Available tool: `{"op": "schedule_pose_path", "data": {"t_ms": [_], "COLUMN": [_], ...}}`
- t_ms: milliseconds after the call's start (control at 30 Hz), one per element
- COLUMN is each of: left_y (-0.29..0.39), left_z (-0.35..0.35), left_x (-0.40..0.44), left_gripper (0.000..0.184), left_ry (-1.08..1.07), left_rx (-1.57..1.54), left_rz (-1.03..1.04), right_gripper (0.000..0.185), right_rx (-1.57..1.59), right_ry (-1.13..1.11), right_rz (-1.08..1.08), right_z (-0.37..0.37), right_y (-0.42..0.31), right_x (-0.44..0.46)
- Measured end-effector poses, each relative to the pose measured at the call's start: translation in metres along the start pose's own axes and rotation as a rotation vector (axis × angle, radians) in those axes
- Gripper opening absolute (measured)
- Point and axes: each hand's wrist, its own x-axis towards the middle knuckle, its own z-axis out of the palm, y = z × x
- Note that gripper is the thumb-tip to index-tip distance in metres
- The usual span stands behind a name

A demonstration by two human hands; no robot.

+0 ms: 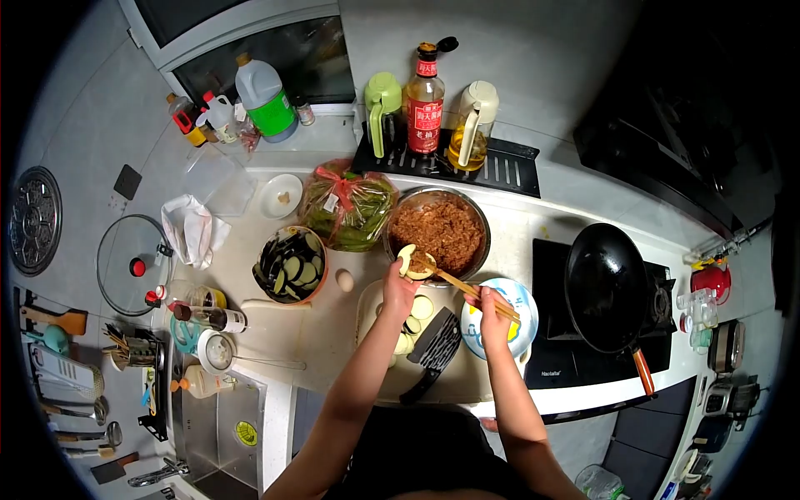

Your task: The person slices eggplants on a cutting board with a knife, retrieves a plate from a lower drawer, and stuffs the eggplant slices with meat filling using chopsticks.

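Observation:
My left hand (pixel 400 287) holds a cut eggplant piece (pixel 406 260) that is spread open at the near edge of a metal bowl of minced meat (pixel 442 227). My right hand (pixel 492 315) grips wooden chopsticks (pixel 467 289), whose tips touch a bit of meat at the eggplant. Beneath my right hand is a blue and white plate (pixel 521 321). Pale eggplant slices (pixel 422 308) lie on a cutting board (pixel 368 310), beside a dark cleaver (pixel 432 346). Left of them stands a bowl of dark-skinned eggplant pieces (pixel 292 267), with an egg (pixel 344 280) near it.
A black wok (pixel 606 287) sits on the stove (pixel 550 367) at right. Behind the meat bowl, a black rack (pixel 512 171) holds a soy sauce bottle (pixel 425 117) and two jugs. A bag of green vegetables (pixel 354 217) is at its left. The sink (pixel 217 433) is lower left.

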Motion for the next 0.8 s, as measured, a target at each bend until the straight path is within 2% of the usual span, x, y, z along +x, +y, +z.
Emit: {"op": "schedule_pose_path", "data": {"t_ms": [133,300,433,567,800], "left_y": [0.0,0.005,0.005,0.005,0.009], "left_z": [-0.002,0.001,0.004,0.002,-0.002], "left_x": [0.001,0.0,-0.003,-0.003,-0.006], "left_gripper": [0.037,0.039,0.045,0.044,0.042], "left_ry": [0.003,-0.075,-0.068,-0.061,-0.08], "left_rx": [-0.033,-0.066,0.034,0.023,-0.022], "left_rz": [0.033,0.044,0.028,0.049,0.057], "right_gripper": [0.033,0.03,0.032,0.032,0.03], "right_rx": [0.097,0.353,0.317,0.205,0.308], "right_ry": [0.063,0.167,0.145,0.105,0.129], "right_rz": [0.103,0.198,0.252,0.248,0.218], "right_z": [-0.003,-0.007,0.0,0.001,-0.004], "right_y": [-0.004,0.0,0.011,0.009,0.003], "right_x": [0.004,0.018,0.022,0.017,0.018]}}
